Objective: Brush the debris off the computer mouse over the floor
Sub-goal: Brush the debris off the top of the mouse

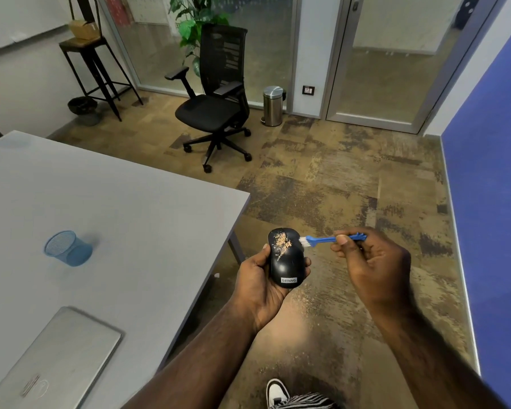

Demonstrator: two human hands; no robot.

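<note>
My left hand (258, 286) grips a black computer mouse (285, 261) from below, holding it over the brown carpet floor (322, 187) just off the table corner. Tan debris (282, 245) lies scattered on the mouse's front half. My right hand (372, 267) pinches a small blue brush (331, 240) by its handle. The brush's white bristles touch the mouse's right front edge. Some tan dust lies on the floor below the mouse.
A grey table (115, 216) fills the left, bearing a blue mesh cup (67, 248) and a closed laptop (53, 358). A black office chair (216, 104), steel bin (273, 105), stool (96, 63) and glass doors stand beyond. A blue wall (490, 202) is at right. My shoe (278, 392) shows below.
</note>
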